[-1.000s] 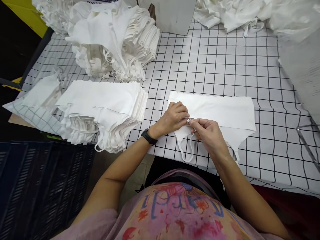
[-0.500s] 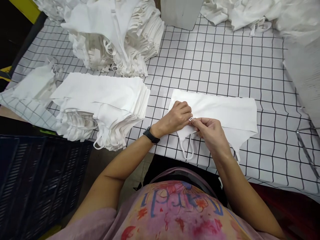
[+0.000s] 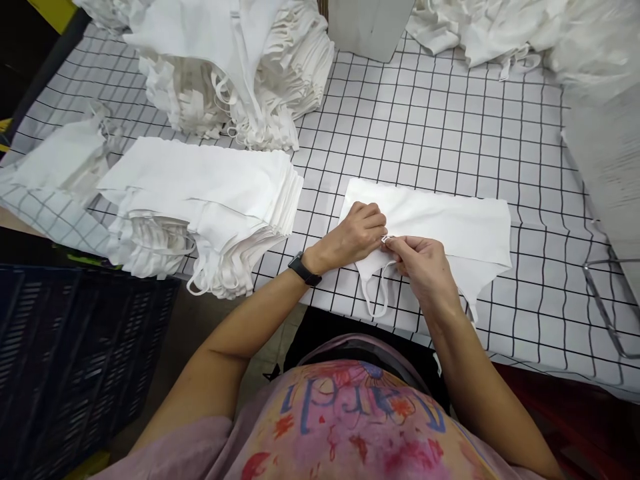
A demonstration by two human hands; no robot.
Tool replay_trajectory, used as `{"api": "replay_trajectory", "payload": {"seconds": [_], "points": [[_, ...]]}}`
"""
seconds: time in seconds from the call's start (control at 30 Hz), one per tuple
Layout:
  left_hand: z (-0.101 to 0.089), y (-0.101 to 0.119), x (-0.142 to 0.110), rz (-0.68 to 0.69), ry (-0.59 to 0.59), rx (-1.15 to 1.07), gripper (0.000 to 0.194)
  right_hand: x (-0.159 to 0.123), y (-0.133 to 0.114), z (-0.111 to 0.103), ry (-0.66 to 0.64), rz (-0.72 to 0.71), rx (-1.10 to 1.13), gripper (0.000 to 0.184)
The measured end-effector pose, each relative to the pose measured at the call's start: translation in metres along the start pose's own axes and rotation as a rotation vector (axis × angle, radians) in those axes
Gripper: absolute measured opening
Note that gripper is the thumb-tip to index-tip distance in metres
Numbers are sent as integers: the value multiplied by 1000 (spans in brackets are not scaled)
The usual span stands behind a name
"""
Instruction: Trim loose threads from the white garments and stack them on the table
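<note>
A white garment piece (image 3: pixel 450 227) lies flat on the grid-patterned table (image 3: pixel 450 133) in front of me. Its thin white strap (image 3: pixel 376 301) loops down toward the table's near edge. My left hand (image 3: pixel 353 237) and my right hand (image 3: pixel 417 263) meet over the garment's near left part. Both pinch a small clear ring (image 3: pixel 385 239) on the strap between their fingertips. A black watch is on my left wrist.
A neat stack of white pieces (image 3: pixel 210 200) sits to the left, a taller heap (image 3: pixel 235 73) behind it, and more white cloth (image 3: pixel 480 33) at the back right. A dark plastic crate (image 3: pixel 75 360) stands low on the left. A metal wire frame (image 3: pixel 605 300) lies at the right.
The hands have stayed pinched on the ring with only slight finger movement. The view has shifted a little, so the table looks slightly lower and to the right.
</note>
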State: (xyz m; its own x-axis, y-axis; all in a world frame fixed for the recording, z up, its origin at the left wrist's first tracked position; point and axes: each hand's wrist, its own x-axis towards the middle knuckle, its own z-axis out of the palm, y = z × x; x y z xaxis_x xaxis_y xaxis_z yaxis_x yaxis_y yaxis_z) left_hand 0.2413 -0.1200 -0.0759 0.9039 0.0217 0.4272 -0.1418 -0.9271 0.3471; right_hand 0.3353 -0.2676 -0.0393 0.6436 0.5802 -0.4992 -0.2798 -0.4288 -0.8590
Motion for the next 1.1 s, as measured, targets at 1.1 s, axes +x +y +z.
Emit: {"api": "replay_trajectory", "payload": {"seconds": [1.1], "points": [[-28,49,-46,-191,-26,64,39,-143,112,-148,557,-77,-331,45]]}}
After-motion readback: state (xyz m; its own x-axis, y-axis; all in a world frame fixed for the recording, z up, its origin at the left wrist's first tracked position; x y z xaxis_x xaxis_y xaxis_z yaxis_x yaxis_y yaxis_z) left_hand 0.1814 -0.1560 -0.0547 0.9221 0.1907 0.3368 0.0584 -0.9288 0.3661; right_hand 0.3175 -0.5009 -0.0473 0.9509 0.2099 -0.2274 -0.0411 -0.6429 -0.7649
